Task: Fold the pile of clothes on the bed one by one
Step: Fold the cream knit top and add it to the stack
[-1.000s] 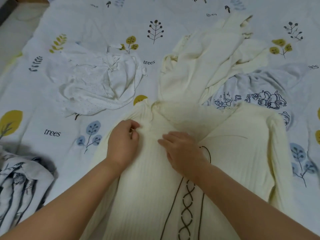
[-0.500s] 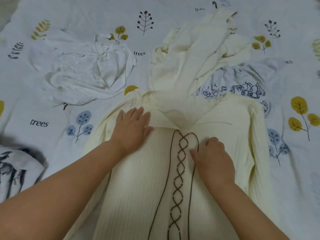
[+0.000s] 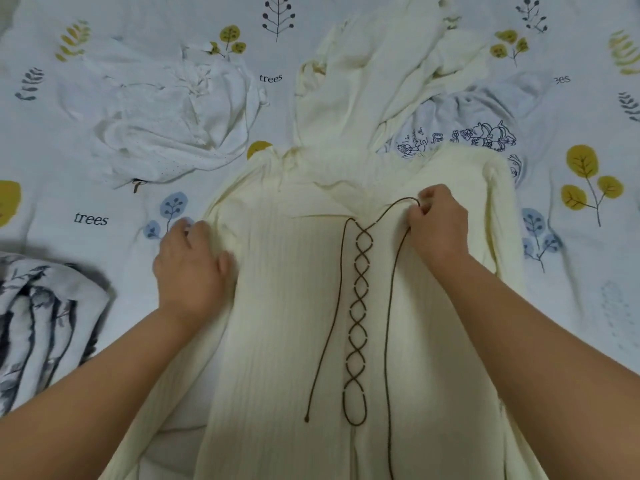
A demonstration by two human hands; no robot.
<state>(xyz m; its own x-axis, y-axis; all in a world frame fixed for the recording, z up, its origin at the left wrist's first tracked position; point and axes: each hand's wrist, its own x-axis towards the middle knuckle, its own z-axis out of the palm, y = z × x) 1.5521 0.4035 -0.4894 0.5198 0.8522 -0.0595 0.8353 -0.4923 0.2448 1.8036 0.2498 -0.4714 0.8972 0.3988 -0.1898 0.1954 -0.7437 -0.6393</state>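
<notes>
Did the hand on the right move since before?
Yes. The right hand went up the cream dress, away from the person, from beside the brown lacing to the neckline, where its fingers now pinch the cord.

My one head-worn view looks forward and steeply down, close over the bed [image 3: 86, 237], my forearms entering from below.

The ribbed knit dress [image 3: 287, 306] is a pale cream, with a dark brown cord [image 3: 358, 327] laced in criss-cross loops down its front. At 12 o'clock lies another cream garment [image 3: 349, 95], at 11 a plain white one [image 3: 166, 123]. The bedsheet [image 3: 86, 209] is white with mustard and blue leaf prints. At 8 o'clock, grey-and-white streaky fabric [image 3: 38, 323].
</notes>
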